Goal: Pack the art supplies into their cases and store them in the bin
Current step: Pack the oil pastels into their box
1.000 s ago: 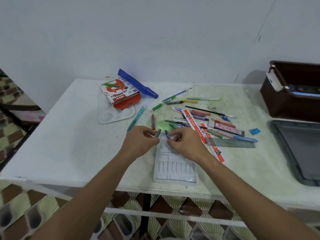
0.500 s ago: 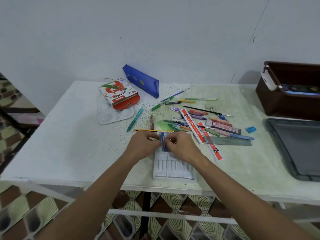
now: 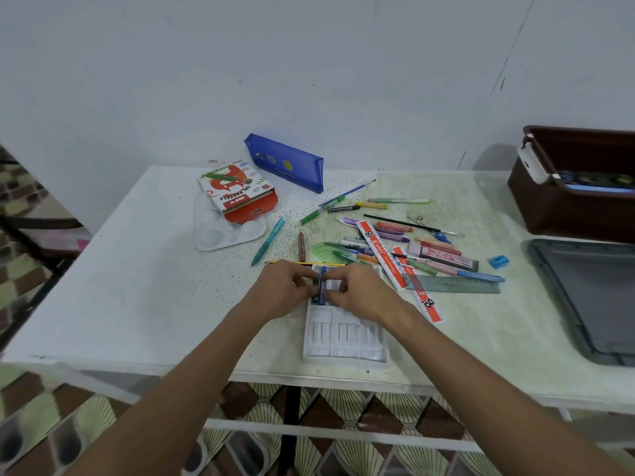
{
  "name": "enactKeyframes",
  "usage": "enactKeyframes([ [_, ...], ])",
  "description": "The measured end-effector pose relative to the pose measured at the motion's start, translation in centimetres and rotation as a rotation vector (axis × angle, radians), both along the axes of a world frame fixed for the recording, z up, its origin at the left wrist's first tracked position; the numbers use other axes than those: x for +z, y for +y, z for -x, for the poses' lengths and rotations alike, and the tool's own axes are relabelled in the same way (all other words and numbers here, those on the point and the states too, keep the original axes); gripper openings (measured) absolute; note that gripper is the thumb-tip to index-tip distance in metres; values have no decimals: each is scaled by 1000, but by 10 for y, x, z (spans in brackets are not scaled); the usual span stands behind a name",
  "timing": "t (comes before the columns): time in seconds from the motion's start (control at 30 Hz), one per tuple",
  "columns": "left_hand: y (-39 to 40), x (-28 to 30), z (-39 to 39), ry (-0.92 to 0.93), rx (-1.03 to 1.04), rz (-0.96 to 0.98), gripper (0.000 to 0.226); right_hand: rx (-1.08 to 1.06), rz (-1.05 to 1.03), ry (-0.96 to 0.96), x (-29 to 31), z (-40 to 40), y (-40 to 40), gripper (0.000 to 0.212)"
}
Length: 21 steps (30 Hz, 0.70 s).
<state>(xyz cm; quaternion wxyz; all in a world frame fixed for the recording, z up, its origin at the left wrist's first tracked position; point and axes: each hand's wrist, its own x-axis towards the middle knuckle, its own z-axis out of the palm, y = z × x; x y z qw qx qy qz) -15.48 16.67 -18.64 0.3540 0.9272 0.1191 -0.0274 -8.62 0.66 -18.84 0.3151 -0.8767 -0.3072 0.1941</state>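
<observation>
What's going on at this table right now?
A person is packing oil pastels. Both the left hand and right hand pinch a blue pastel over the far end of the white plastic tray. More pastels, pens and rulers lie loose beyond; the brown bin waits at right.

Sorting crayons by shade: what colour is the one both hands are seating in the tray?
Blue crayon, clearest in the head view, above the white tray.

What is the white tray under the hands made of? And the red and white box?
The white tray looks like thin moulded plastic: glossy, with ribbed slots pressed into it. The red and white box looks like printed cardboard: flat folded panels, an open flap and a smooth, slightly shiny print. Neither is certain from sight alone.
</observation>
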Motion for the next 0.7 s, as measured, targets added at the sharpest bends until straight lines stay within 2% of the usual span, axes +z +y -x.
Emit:
enactKeyframes([
  [0.1, 2, -2, -2, 0, 2, 3, 24, 9, 56, -69, -5, 0, -2, 40],
  [0.27, 3, -6, -3, -6, -14, -15, 25, 5, 35, -99, -6, -1, -1, 34],
  [0.4, 8, -2, -10, -30, -20, -19, 18, -26, -96, -14, -3, -8, -5, 28],
  [0.53, 14, 11, -39, -65, -2, -50, 25, -114, -208, 30, 9, -35, -13, 24],
  [0.7, 19, 30, -96, -144, 22, -69, 32, -285, -287, -62, 24, -92, -28, 19],
])
